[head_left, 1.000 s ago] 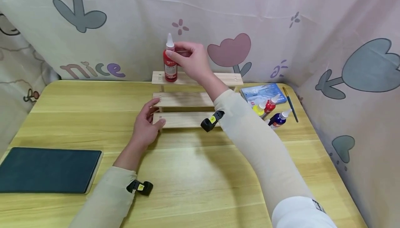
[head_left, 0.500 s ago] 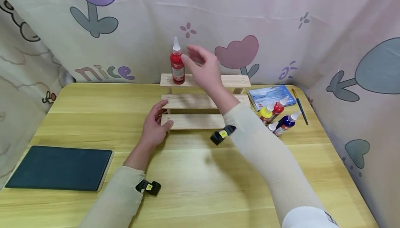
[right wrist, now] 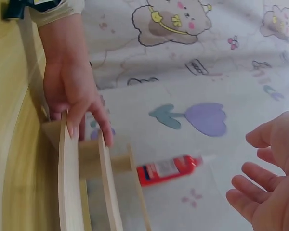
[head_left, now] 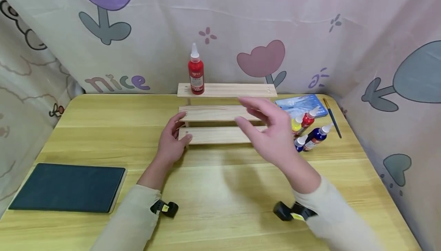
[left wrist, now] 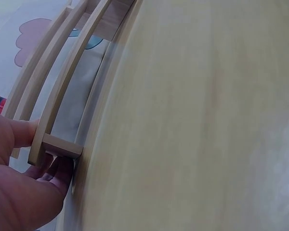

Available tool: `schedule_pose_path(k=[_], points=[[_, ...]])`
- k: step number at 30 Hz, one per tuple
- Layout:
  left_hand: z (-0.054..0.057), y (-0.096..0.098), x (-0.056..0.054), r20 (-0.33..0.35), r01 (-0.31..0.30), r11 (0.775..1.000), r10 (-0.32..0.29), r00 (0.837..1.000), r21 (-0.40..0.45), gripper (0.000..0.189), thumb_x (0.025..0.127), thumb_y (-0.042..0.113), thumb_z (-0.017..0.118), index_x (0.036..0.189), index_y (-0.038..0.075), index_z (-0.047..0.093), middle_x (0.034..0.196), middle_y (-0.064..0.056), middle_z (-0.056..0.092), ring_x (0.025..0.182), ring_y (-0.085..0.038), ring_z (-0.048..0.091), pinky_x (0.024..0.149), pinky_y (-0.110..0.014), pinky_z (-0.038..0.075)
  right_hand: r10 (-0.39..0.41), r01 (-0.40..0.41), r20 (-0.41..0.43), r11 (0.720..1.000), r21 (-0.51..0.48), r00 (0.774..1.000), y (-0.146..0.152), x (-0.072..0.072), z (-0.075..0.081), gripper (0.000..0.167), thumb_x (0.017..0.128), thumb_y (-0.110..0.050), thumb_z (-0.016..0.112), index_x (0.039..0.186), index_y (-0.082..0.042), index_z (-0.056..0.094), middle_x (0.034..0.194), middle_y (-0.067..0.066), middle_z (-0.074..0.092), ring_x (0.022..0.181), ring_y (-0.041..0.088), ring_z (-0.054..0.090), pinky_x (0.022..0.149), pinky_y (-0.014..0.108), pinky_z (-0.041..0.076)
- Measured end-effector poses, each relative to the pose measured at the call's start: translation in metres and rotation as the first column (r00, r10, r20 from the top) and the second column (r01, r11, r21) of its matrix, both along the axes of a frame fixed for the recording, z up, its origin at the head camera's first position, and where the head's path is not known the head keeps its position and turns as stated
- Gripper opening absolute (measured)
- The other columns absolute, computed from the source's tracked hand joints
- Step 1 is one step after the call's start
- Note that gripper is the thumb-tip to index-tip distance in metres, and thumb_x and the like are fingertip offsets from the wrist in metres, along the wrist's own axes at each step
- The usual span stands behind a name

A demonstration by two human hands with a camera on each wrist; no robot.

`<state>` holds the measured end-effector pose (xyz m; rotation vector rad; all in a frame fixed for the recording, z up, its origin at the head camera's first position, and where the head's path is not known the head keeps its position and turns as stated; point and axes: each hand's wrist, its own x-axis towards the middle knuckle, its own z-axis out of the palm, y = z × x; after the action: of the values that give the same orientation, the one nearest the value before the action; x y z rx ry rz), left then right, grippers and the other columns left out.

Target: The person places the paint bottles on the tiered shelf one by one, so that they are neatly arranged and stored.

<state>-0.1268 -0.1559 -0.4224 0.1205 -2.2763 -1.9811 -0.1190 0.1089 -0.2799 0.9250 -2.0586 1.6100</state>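
A pale wooden three-tier rack [head_left: 227, 90] stands at the back of the table. My left hand [head_left: 170, 144] grips its left end, thumb at the lowest board and fingers around the side, as the left wrist view [left wrist: 29, 183] also has it. On the left part of the top tier stands a red paint bottle [head_left: 196, 75] with a white nozzle cap, upright and untouched. My right hand [head_left: 273, 134] is in front of the rack's right side, fingers spread and holding nothing. It hides the right ends of the lower boards.
Right of the rack stand a yellow bottle [head_left: 296, 124], another red bottle [head_left: 307, 119] and two blue bottles [head_left: 315, 139]. Behind them lie a blue box [head_left: 303, 105] and a paintbrush [head_left: 332, 118]. A dark flat tablet-like board [head_left: 69, 187] lies at the left. A printed curtain [head_left: 162, 33] hangs behind.
My right hand has let go of the red paint bottle on the top tier and moved back, down and to the right. The left hand keeps its hold on the rack.
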Motion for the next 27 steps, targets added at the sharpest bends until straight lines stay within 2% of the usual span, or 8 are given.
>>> schedule_pose_path(k=[5, 9, 16, 23, 27], points=[[-0.001, -0.001, 0.000, 0.009, 0.000, 1.000, 0.000, 1.000, -0.008, 0.074, 0.088, -0.017, 0.064, 0.148, 0.023, 0.047, 0.148, -0.005, 0.044, 0.133, -0.024, 0.043, 0.116, -0.034, 0.026, -0.052, 0.052, -0.038, 0.999, -0.009, 0.998, 0.039, 0.017, 0.002, 0.042, 0.077, 0.018, 0.074, 0.118, 0.007, 0.069, 0.116, 0.015, 0.068, 0.109, 0.031, 0.063, 0.094, 0.039, 0.053], [-0.001, -0.002, 0.000, 0.004, -0.004, 1.000, 0.004, 1.000, 0.000, 0.074, 0.087, -0.018, 0.064, 0.148, 0.022, 0.047, 0.147, -0.008, 0.045, 0.133, -0.025, 0.044, 0.116, -0.035, 0.027, -0.131, 0.135, -0.063, 0.989, 0.054, 0.989, 0.066, 0.025, 0.001, 0.048, 0.074, 0.021, 0.074, 0.119, 0.007, 0.068, 0.116, 0.016, 0.068, 0.108, 0.028, 0.063, 0.094, 0.033, 0.053], [0.001, 0.001, -0.001, 0.008, 0.007, 1.000, -0.007, 1.000, 0.015, 0.074, 0.087, -0.019, 0.063, 0.147, 0.021, 0.047, 0.148, -0.005, 0.044, 0.133, -0.023, 0.044, 0.115, -0.035, 0.029, -0.316, 0.313, -0.019, 0.926, 0.213, 0.948, 0.101, 0.035, -0.012, 0.054, 0.073, 0.020, 0.078, 0.123, -0.001, 0.070, 0.118, 0.009, 0.068, 0.104, 0.015, 0.063, 0.091, 0.022, 0.051], [-0.001, 0.000, 0.000, 0.016, 0.007, 1.000, -0.007, 1.000, 0.001, 0.074, 0.088, -0.017, 0.063, 0.148, 0.023, 0.047, 0.148, -0.005, 0.043, 0.134, -0.024, 0.043, 0.116, -0.034, 0.028, -0.403, 0.400, -0.042, 0.883, 0.247, 0.914, 0.119, 0.036, -0.036, 0.054, 0.071, 0.021, 0.078, 0.121, 0.002, 0.070, 0.116, 0.015, 0.068, 0.101, 0.007, 0.058, 0.089, 0.016, 0.049], [-0.001, 0.000, 0.000, 0.014, 0.005, 1.000, -0.006, 1.000, 0.004, 0.074, 0.088, -0.017, 0.063, 0.148, 0.024, 0.047, 0.147, -0.006, 0.044, 0.133, -0.024, 0.044, 0.115, -0.034, 0.029, -0.437, 0.426, -0.017, 0.866, 0.263, 0.899, 0.126, 0.036, -0.046, 0.055, 0.072, 0.019, 0.079, 0.123, 0.000, 0.069, 0.119, 0.014, 0.067, 0.106, 0.007, 0.058, 0.091, 0.015, 0.048]])
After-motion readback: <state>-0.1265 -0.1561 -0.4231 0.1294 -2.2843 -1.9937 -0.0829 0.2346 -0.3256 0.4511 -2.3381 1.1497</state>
